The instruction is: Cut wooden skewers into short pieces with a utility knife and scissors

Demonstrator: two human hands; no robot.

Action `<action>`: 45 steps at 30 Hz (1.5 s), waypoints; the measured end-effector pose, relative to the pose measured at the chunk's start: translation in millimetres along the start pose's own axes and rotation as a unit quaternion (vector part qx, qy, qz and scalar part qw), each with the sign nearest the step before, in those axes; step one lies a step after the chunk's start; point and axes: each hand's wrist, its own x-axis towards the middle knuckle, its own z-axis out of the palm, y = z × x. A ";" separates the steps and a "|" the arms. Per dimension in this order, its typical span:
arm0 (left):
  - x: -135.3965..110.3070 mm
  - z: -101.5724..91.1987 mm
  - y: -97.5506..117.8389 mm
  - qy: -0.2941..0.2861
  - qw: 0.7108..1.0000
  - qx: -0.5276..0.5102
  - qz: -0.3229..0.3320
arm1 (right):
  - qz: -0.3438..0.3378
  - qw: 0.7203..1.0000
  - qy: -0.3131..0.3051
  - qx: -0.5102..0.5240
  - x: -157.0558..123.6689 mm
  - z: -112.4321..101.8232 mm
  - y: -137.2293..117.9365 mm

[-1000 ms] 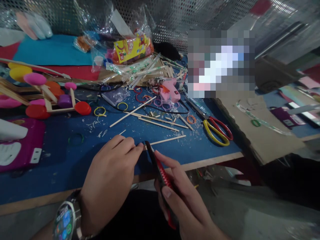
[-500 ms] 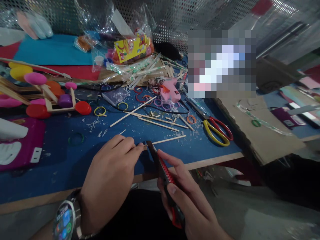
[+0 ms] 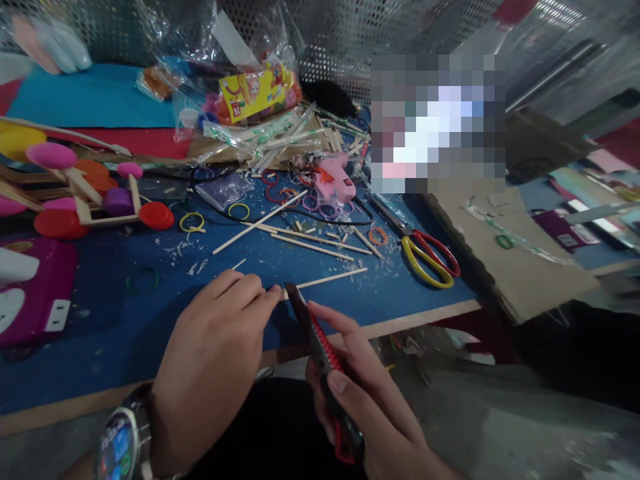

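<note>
My left hand (image 3: 220, 347) is closed near the table's front edge, its thumb and finger pinching one end of a thin wooden stick (image 3: 333, 277). The stick's other end reaches out to the right over the blue tabletop. Wrapped in my right hand (image 3: 365, 380) is a red and black utility knife (image 3: 319, 340). Its blade end lies across the stick, just right of my left fingertips; whether the edge touches the wood I cannot tell. More thin sticks (image 3: 313, 247) and small cut bits lie beyond my hands.
Scissors (image 3: 430, 260) with red and yellow handles lie to the right, beside cardboard (image 3: 530, 267). A pink glue gun (image 3: 337, 177), its black cord and rubber bands are farther back. At left stand a wheeled wooden-stick model (image 3: 107, 217) and a purple power strip (image 3: 43, 293).
The whole view has shifted slightly, so things appear a little farther left. Both hands keep their holds, and the knife remains across the stick in nearly the same place.
</note>
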 end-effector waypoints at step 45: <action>0.1 1.8 -0.5 0.011 1.000 -0.020 -0.007 | -0.276 0.788 0.015 -0.551 4.5 -38.2 -41.7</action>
